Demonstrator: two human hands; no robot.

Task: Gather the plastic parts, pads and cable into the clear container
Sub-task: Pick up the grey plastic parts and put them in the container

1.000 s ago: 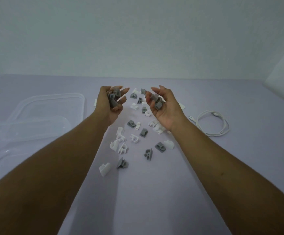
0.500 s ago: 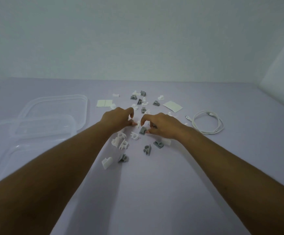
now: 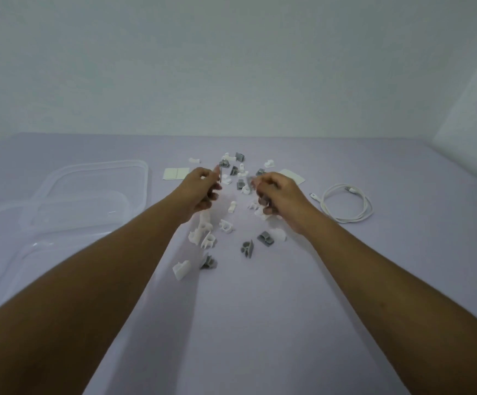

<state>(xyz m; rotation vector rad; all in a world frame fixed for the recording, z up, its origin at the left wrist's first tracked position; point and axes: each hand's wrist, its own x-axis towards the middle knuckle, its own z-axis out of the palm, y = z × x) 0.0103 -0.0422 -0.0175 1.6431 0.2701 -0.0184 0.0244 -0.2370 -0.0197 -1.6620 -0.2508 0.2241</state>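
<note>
Plastic parts point(image 3: 228, 212): grey and white clips scattered mid-table, in a loose strip running from near the camera toward the far edge. Nearest ones are a white clip point(image 3: 181, 269) and a grey clip point(image 3: 209, 262) side by side; a grey pair point(image 3: 248, 248) sits further right.

Left hand point(image 3: 200, 192) raised over the far part of the scatter, fingers curled in, a thin grey piece point(image 3: 219, 173) pinched upright at the fingertips. Right hand point(image 3: 278, 195) beside it, knuckles up, fingers closed; grey bits show at the fingers point(image 3: 264, 201), probably clips held, but motion blur makes it hard to confirm. Hands are near each other, not touching.

Pads: one pale pad point(image 3: 176, 173) flat on the table left of the left hand, another pad point(image 3: 290, 174) partly hidden behind the right hand.

Cable point(image 3: 345, 203): white, coiled in a loose loop lying flat, right of the right hand, one connector end pointing left toward the hand.

Clear container point(image 3: 46, 220) far left, with a clear lid point(image 3: 103, 178) lying behind it, overlapping in view. Well apart from the cable.

Table point(image 3: 246, 323) is pale lilac, plain white wall point(image 3: 231, 67) behind.
</note>
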